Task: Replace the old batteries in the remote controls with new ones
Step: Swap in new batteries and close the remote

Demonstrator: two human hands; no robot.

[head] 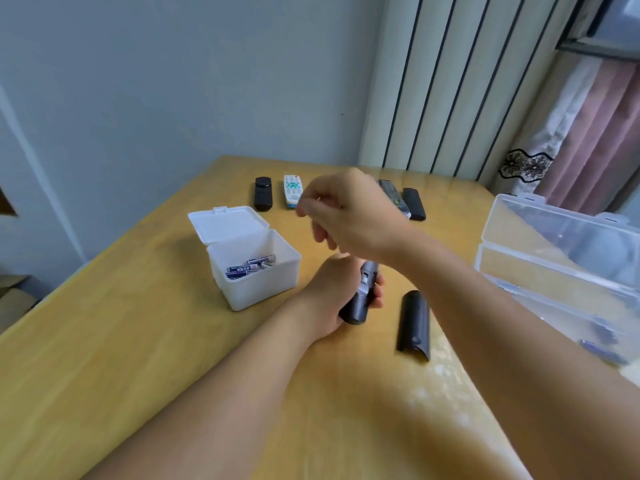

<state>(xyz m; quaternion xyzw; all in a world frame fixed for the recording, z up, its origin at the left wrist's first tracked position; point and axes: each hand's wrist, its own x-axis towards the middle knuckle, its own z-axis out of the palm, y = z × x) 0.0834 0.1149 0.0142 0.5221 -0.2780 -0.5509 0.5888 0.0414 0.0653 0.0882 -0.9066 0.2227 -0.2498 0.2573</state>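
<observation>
My left hand grips a dark grey remote held upright over the table, its battery bay open toward me. My right hand hovers above it, blurred, with the fingers bent loosely; I cannot tell whether they pinch anything. The remote's black battery cover lies on the table just right of my left hand. A small white box with its lid open stands to the left and holds several blue batteries.
At the far side of the wooden table lie a black remote, a white remote, and two dark remotes partly hidden by my right hand. A clear plastic case stands open at the right, with batteries inside.
</observation>
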